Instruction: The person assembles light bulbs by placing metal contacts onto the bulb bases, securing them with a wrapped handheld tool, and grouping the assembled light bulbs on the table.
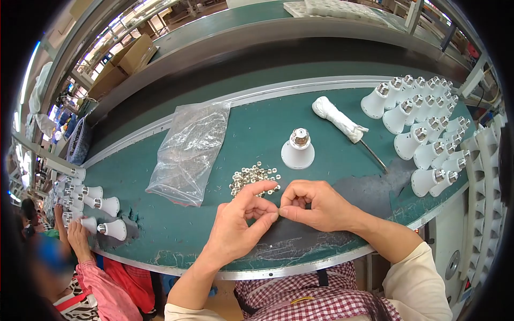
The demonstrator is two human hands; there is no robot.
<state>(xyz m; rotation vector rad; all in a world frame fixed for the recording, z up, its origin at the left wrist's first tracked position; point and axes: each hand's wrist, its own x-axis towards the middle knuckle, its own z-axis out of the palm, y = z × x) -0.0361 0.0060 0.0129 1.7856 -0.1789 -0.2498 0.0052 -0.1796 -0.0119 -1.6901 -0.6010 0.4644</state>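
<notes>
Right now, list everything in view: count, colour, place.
bench: one, green, centre
plastic bag: one, clear, centre-left
metal pieces: heap, silvery, centre
lone lamp body: one, white, upright, beyond hands
wrapped tool: one, white, metal shaft, centre-right
other lamp bodies: many, white, both ends
box: one, brown, upper left
moulded trays: several, pale, right edge
co-worker: one, pink sleeve, lower left
left hand, right hand: two, bare, front centre; grip contents unclear

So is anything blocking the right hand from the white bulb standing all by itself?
Nothing visible stands between the right hand and that white bulb; the little metal pieces lie off to the left.
</notes>
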